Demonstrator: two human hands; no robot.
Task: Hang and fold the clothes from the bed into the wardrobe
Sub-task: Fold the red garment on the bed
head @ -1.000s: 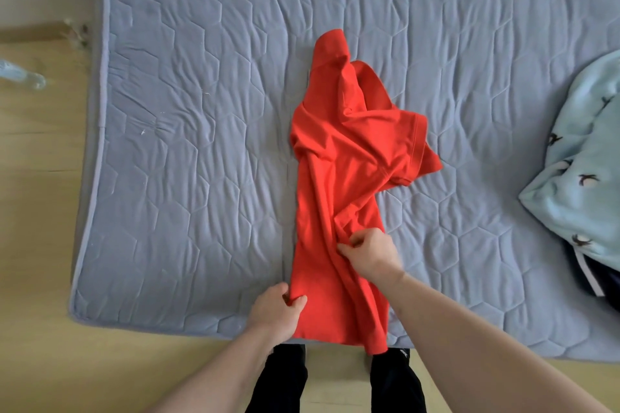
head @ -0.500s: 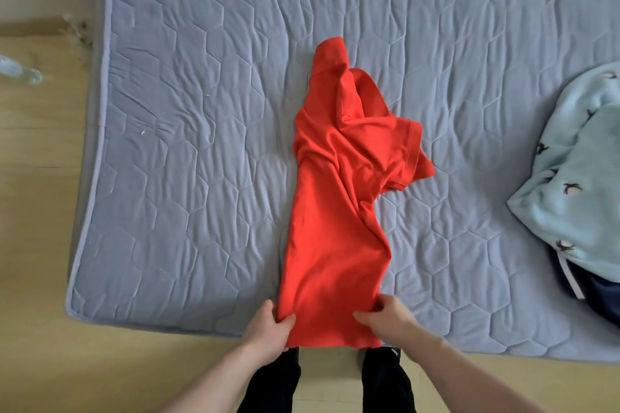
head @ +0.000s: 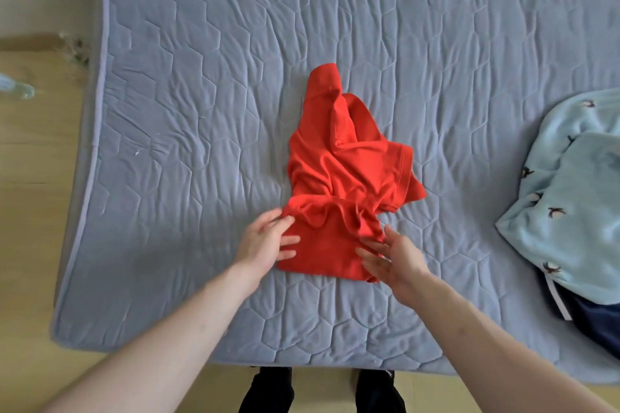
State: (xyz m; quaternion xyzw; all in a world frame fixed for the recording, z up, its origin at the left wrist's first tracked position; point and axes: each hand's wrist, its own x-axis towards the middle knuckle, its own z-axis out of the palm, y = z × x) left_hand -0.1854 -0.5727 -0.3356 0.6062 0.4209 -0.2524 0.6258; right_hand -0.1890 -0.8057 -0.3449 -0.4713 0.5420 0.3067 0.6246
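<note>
Two bare hands worked at the lower end of a red shirt (head: 339,178) that lay near the middle of the frame on a grey-blue quilted mattress (head: 201,111); the left hand (head: 265,241) sat at the shirt's lower left edge with its fingers straight and spread, their tips touching the cloth, gripping nothing; the right hand (head: 394,256) was at the lower right edge, fingers likewise extended and loose, pointing up and left over the fabric, and whether they pressed the cloth or merely hovered just above it could not be told; the shirt's lower part was doubled up over itself, forming a flat red panel between the two hands, with a rumpled fold line running across just above them; above that the garment was bunched and twisted, one sleeve sticking out toward the right and the collar end reaching up toward the centre of the frame; at the right edge of the frame, well apart from the shirt, lay a pale blue garment (head: 577,198) printed with small dark birds, resting over something dark navy (head: 597,322) at the lower right; along the left side ran a wooden floor (head: 33,211); at the bottom centre, below the mattress edge, the person's dark trouser legs (head: 268,392) showed.
</note>
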